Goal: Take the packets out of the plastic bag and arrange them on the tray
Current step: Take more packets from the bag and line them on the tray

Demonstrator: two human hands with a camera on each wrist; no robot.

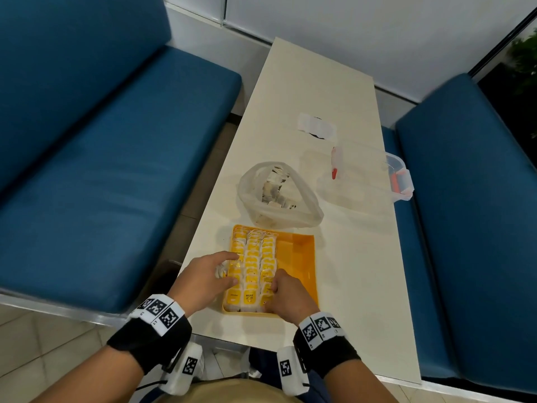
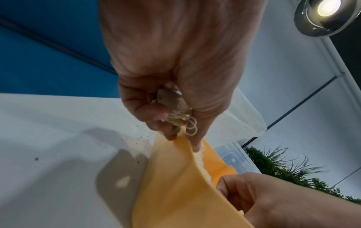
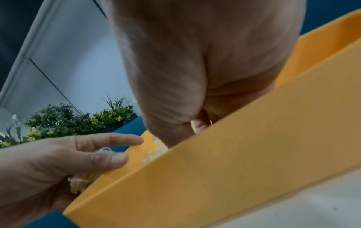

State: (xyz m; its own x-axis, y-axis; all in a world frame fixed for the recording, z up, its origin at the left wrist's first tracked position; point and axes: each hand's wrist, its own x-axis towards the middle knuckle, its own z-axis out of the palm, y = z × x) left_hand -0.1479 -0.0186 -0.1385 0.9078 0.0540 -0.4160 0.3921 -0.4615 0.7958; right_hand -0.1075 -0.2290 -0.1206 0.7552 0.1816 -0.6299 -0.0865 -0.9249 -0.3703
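Tray point(image 1: 302, 257) orange-yellow. Packets point(image 1: 252, 266) yellow with white edges, dark print. Plastic bag point(image 1: 305, 196) translucent whitish. Bench point(image 1: 319, 82) cream. Seats point(image 1: 101, 141) blue. Clear box point(image 1: 374, 181) with red-orange clips. Wristbands point(image 1: 145, 338) black, carrying black-and-white square markers.

right hand point(image 1: 286, 295) covers near-right packets point(image 1: 252, 267) in tray point(image 1: 302, 257), its fingertips hidden behind tray wall in right wrist view; left hand point(image 2: 171, 80) curled over a bundle point(image 2: 178, 112) of packets, count unreadable; plastic bag point(image 1: 279, 196) contents blurred; clear box point(image 1: 374, 175) contents too small to tell
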